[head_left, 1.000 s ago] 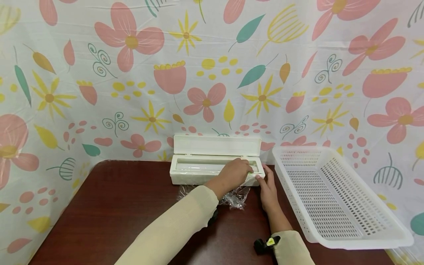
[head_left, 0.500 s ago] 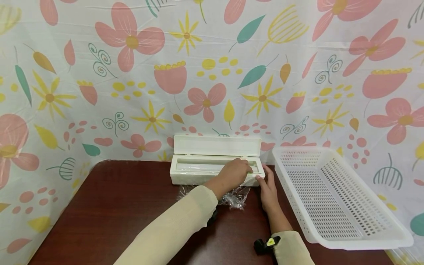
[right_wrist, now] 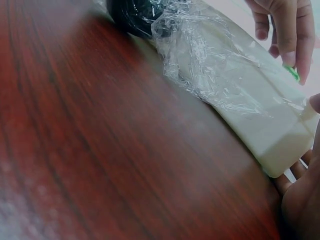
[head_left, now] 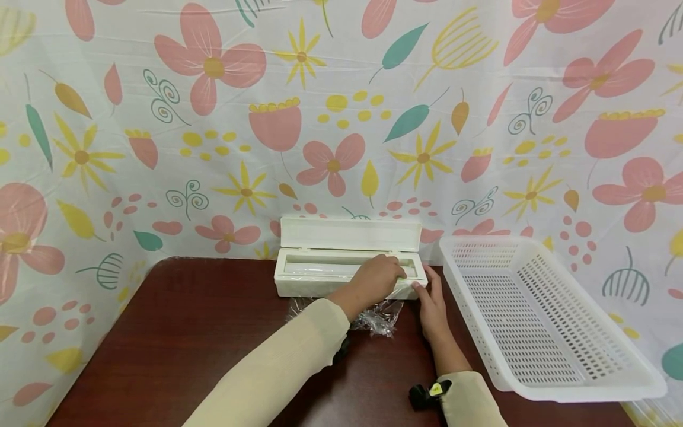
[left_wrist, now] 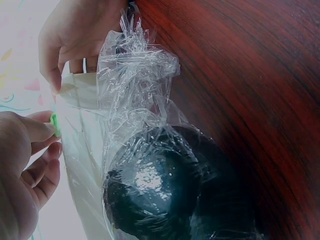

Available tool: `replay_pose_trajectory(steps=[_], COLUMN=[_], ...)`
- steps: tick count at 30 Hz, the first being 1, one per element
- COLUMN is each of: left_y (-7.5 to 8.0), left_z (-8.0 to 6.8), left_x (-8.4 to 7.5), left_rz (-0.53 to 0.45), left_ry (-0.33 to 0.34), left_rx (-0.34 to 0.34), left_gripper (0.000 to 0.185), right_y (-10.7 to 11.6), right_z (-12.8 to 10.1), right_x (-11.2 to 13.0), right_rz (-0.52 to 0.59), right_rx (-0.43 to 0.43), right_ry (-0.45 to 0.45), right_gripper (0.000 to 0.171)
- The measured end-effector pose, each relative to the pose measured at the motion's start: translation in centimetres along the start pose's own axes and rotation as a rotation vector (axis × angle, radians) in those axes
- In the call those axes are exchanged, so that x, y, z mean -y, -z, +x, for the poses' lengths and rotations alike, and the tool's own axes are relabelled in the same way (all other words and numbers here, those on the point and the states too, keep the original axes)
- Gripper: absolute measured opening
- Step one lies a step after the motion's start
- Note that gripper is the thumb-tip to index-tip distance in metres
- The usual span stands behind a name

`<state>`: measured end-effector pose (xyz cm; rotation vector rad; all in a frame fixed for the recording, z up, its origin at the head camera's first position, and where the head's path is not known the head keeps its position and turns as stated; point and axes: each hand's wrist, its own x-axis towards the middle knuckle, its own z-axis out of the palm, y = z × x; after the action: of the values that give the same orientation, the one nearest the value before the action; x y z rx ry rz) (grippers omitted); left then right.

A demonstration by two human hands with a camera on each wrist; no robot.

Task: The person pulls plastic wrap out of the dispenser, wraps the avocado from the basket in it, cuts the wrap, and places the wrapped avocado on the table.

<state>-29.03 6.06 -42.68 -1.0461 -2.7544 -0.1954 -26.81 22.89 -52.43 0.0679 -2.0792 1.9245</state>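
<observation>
A white cling film dispenser [head_left: 304, 289] stands at the table's back edge, its lid [head_left: 349, 234] raised and a roll of film [head_left: 315, 269] inside. My left hand [head_left: 373, 280] reaches over the dispenser's front and pinches a small green slider [left_wrist: 54, 124] on its edge near the right end. My right hand [head_left: 433, 305] grips the dispenser's right end, thumb at the front corner and fingers round the side. Clear cling film [left_wrist: 135, 75] hangs crumpled from the front. It wraps a dark round object [left_wrist: 155, 185], hidden behind my left arm in the head view.
A white perforated plastic basket [head_left: 587, 392] stands to the right of the dispenser. Behind the dark red wooden table [head_left: 203, 332] hangs a flower-printed sheet [head_left: 331, 77]. A black wrist camera [head_left: 424, 396] sits at my right cuff.
</observation>
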Motion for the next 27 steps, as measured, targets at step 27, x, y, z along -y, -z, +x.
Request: replay_pose_trajectory(steps=[27], left_y=[0.49], left_z=[-0.41], left_x=[0.28], left_rz=[0.016], left_ry=[-0.010], left_rx=[0.001], left_gripper=[0.031], right_y=[0.12], right_z=[0.02], right_x=[-0.11], right_rz=[-0.011], right_rx=[0.027], right_ry=[-0.004], right_gripper=[0.053])
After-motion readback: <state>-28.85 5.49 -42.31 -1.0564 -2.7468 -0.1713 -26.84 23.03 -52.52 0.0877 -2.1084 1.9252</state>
